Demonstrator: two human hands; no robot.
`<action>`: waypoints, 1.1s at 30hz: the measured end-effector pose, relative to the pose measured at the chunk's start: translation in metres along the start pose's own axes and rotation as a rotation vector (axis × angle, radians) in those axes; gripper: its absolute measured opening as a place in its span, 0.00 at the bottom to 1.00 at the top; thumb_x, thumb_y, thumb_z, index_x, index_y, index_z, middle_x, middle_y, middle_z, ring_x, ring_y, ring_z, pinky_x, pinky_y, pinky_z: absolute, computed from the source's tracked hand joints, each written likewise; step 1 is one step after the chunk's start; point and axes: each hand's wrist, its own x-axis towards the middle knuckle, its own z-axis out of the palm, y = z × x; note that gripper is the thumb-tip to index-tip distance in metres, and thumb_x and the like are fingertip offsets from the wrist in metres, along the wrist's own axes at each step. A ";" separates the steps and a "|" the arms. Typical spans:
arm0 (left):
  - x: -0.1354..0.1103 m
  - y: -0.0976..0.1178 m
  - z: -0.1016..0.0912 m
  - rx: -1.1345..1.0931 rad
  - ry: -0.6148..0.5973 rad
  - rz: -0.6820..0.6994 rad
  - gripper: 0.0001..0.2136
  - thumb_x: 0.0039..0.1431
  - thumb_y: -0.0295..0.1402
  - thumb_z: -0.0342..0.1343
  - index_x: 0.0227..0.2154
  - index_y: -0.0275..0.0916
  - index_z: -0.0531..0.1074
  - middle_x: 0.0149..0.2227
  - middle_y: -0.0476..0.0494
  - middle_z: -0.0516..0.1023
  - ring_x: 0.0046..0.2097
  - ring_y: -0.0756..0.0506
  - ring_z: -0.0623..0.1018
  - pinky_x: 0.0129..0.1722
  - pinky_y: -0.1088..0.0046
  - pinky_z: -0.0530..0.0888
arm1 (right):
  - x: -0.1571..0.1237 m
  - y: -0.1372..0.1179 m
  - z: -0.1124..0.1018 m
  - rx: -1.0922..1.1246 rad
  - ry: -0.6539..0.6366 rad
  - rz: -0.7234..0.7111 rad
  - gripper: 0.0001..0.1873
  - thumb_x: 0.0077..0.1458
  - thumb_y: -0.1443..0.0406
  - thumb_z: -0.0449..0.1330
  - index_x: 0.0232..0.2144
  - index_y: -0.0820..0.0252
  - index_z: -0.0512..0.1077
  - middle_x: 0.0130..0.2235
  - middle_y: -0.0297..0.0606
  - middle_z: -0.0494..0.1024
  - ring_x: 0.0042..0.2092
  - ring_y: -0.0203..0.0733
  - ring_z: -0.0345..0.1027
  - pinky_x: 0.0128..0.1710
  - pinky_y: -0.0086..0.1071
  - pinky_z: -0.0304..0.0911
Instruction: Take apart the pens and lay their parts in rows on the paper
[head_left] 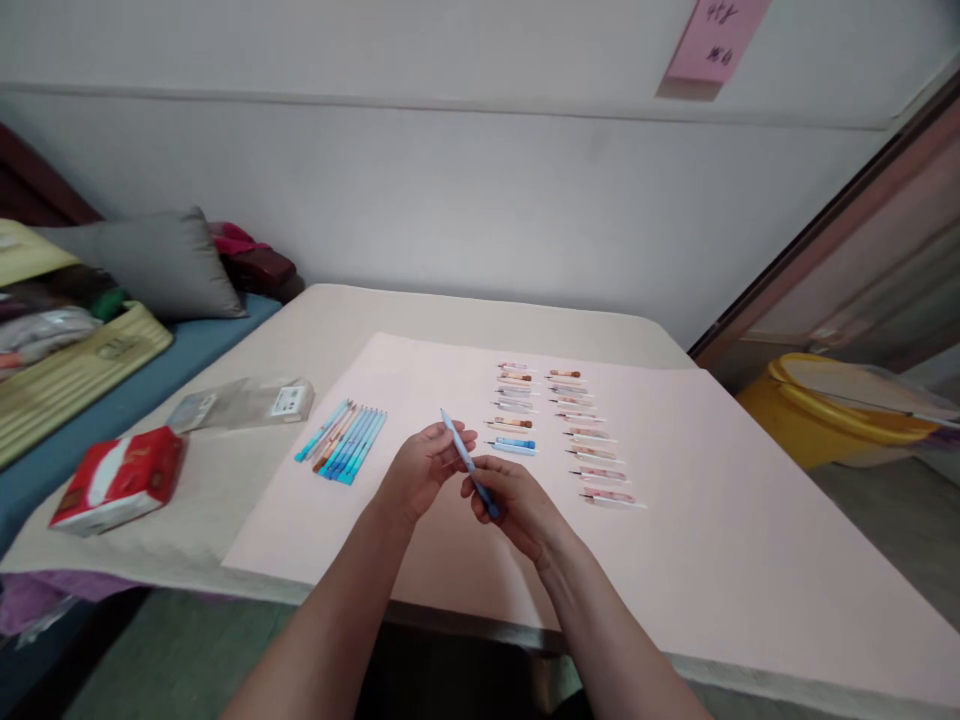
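Note:
A blue pen (459,442) is held slantwise above the pink sheet, its narrow tip pointing up and away from me. My right hand (517,495) is closed round its darker blue lower end. Fingers of my left hand (420,470) pinch it near the middle. Left of my hands, a row of blue and brown pens (349,440) lies side by side. To the right, two columns of pen parts lie spread out, among them a blue barrel (514,443) with a white piece beside it and a pink-patterned barrel (607,495).
The pink sheet (712,560) covers much of the table (465,315). At the left lie a red tissue pack (120,478) and a clear plastic package (247,405). A yellow bin (825,415) stands right of the table, and a wall (480,210) rises behind it.

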 end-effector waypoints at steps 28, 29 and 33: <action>0.002 -0.005 0.013 -0.059 0.030 0.027 0.09 0.54 0.32 0.57 0.37 0.33 0.72 0.41 0.34 0.77 0.42 0.43 0.76 0.38 0.69 0.71 | 0.002 0.000 0.011 -0.045 0.081 -0.011 0.14 0.53 0.55 0.55 0.26 0.59 0.63 0.14 0.21 0.52 0.15 0.25 0.35 0.14 0.24 0.31; 0.002 -0.005 0.013 -0.053 0.019 0.030 0.09 0.54 0.33 0.57 0.36 0.33 0.71 0.41 0.34 0.77 0.43 0.43 0.75 0.38 0.69 0.71 | 0.001 0.000 0.012 -0.034 0.075 -0.011 0.14 0.53 0.54 0.54 0.27 0.59 0.62 0.13 0.20 0.52 0.15 0.25 0.35 0.14 0.23 0.32; 0.002 -0.007 0.015 0.005 -0.026 0.040 0.09 0.53 0.34 0.58 0.35 0.35 0.71 0.39 0.36 0.77 0.38 0.45 0.75 0.35 0.70 0.69 | 0.000 -0.003 0.012 -0.130 0.077 -0.046 0.14 0.55 0.54 0.52 0.26 0.58 0.62 0.12 0.21 0.52 0.14 0.26 0.36 0.14 0.25 0.33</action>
